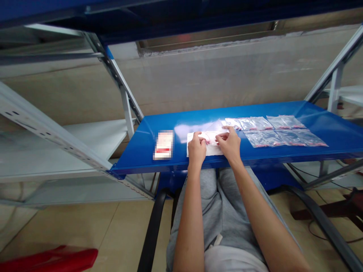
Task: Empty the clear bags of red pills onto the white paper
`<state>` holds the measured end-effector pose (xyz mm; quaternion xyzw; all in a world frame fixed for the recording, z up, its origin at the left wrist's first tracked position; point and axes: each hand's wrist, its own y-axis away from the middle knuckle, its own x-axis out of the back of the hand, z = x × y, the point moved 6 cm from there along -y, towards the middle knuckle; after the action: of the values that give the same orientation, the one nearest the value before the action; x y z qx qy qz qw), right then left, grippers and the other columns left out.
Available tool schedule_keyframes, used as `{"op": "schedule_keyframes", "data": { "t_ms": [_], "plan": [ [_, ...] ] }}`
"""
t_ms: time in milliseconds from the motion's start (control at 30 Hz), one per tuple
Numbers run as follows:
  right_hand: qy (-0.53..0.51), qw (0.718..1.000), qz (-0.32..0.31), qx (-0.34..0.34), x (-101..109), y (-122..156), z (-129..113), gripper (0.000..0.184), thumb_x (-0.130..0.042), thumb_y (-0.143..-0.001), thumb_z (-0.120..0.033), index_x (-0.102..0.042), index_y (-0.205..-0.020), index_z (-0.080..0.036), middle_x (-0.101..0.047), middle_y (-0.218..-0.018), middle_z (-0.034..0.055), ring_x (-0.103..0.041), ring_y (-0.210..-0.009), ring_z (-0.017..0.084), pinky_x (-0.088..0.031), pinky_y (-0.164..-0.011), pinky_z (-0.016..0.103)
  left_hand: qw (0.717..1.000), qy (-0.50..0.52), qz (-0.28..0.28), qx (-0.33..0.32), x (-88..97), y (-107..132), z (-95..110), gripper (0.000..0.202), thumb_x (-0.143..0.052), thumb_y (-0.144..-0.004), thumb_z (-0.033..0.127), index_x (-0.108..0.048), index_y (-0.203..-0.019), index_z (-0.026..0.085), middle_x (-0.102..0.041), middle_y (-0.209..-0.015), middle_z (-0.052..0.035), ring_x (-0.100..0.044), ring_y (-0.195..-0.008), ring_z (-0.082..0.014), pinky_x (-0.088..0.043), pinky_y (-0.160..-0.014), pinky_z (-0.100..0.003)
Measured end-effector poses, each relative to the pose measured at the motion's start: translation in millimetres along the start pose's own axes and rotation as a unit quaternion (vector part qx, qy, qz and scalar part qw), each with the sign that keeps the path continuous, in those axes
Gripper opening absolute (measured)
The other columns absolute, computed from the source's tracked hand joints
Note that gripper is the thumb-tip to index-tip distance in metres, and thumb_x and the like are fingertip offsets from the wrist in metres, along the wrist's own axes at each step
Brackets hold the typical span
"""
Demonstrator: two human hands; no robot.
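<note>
Both my hands rest on a white sheet point(210, 150) lying on the blue shelf point(283, 109) in front of me. My left hand point(196, 147) has its fingers curled and pinched over small pink pieces point(209, 141) on the sheet. My right hand point(229, 142) is also curled, fingertips pinching at the same spot and touching a clear plastic bag point(208, 126) that lies just behind the sheet. What exactly each pinch holds is too small to make out.
Several small clear zip bags point(279, 131) with pink contents lie in rows on the shelf to the right. A red and white card point(163, 144) lies to the left. Grey metal rack posts point(124, 94) flank the shelf. A red object point(56, 258) sits on the floor, lower left.
</note>
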<state>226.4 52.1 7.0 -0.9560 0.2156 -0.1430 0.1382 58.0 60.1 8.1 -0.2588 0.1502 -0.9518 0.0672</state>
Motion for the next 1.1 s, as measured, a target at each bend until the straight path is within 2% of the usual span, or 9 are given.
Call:
{"op": "schedule_keyframes", "data": {
  "t_ms": [367, 500, 633, 733, 833, 933, 1100],
  "plan": [
    [-0.007, 0.999, 0.016, -0.027, 12.0, -4.3, 7.5, 0.051, -0.066, -0.071, -0.035, -0.059, -0.119, -0.018, -0.077, -0.081, 0.0050, -0.077, -0.069, 0.025, -0.060, -0.065, 0.035, 1.000, 0.004, 0.000, 0.003, -1.2, -0.8, -3.6, 0.037, -0.059, -0.091, 0.007, -0.062, -0.125, 0.021, -0.080, -0.103, -0.0061, -0.076, -0.094, -0.0190, -0.055, -0.092, -0.031],
    [-0.017, 0.999, 0.024, -0.028, 13.7, -4.8, 7.0, 0.053, -0.066, -0.070, -0.034, -0.059, -0.119, -0.018, -0.077, -0.081, 0.0051, -0.077, -0.068, 0.026, -0.061, -0.065, 0.036, 1.000, 0.013, 0.007, 0.001, 0.0, -0.5, -2.2, 0.034, -0.060, -0.091, 0.008, -0.064, -0.123, 0.020, -0.079, -0.098, -0.0056, -0.076, -0.091, -0.0186, -0.055, -0.089, -0.029],
    [-0.022, 0.999, 0.023, -0.035, 13.3, -4.3, 6.3, 0.053, -0.066, -0.070, -0.034, -0.059, -0.120, -0.018, -0.077, -0.082, 0.0052, -0.077, -0.067, 0.026, -0.062, -0.067, 0.036, 1.000, 0.019, 0.014, 0.000, 4.6, 1.0, 4.8, 0.032, -0.057, -0.093, 0.009, -0.065, -0.121, 0.020, -0.078, -0.091, -0.0036, -0.075, -0.084, -0.0172, -0.054, -0.085, -0.028],
    [-0.033, 0.998, 0.022, -0.041, 11.5, -2.0, 5.4, 0.054, -0.067, -0.070, -0.034, -0.058, -0.121, -0.018, -0.076, -0.083, 0.0062, -0.077, -0.066, 0.027, -0.061, -0.062, 0.035, 0.999, -0.020, 0.019, -0.024, 11.5, 4.0, 18.4, 0.024, -0.062, -0.092, 0.012, -0.067, -0.114, 0.019, -0.075, -0.089, -0.0040, -0.072, -0.083, -0.0179, -0.054, -0.085, -0.029],
    [-0.038, 0.998, 0.021, -0.042, 9.5, 0.7, 4.0, 0.055, -0.066, -0.072, -0.034, -0.057, -0.123, -0.018, -0.077, -0.085, 0.0073, -0.077, -0.065, 0.027, -0.061, -0.061, 0.035, 0.995, -0.057, -0.033, -0.069, 9.8, 8.8, 34.1, 0.014, -0.075, -0.085, 0.016, -0.070, -0.098, 0.019, -0.072, -0.084, -0.0028, -0.069, -0.082, -0.0189, -0.052, -0.083, -0.030],
    [-0.037, 0.998, 0.019, -0.045, 8.9, 1.9, 3.4, 0.054, -0.065, -0.074, -0.034, -0.056, -0.125, -0.018, -0.077, -0.087, 0.0079, -0.077, -0.064, 0.026, -0.062, -0.060, 0.034, 0.991, -0.060, -0.090, -0.079, 3.3, 13.1, 40.0, 0.016, -0.080, -0.082, 0.016, -0.070, -0.094, 0.020, -0.070, -0.080, -0.0010, -0.067, -0.078, -0.0179, -0.051, -0.080, -0.030],
    [-0.059, 0.996, 0.030, -0.057, 13.7, -1.4, 4.7, 0.052, -0.067, -0.072, -0.034, -0.053, -0.121, -0.020, -0.074, -0.080, 0.0020, -0.077, -0.064, 0.025, -0.063, -0.061, 0.034, 0.990, -0.073, -0.097, -0.073, -0.2, 13.6, 39.6, 0.019, -0.076, -0.084, 0.011, -0.069, -0.098, 0.021, -0.073, -0.084, -0.0014, -0.069, -0.083, -0.0183, -0.052, -0.085, -0.031]
  ]
}}
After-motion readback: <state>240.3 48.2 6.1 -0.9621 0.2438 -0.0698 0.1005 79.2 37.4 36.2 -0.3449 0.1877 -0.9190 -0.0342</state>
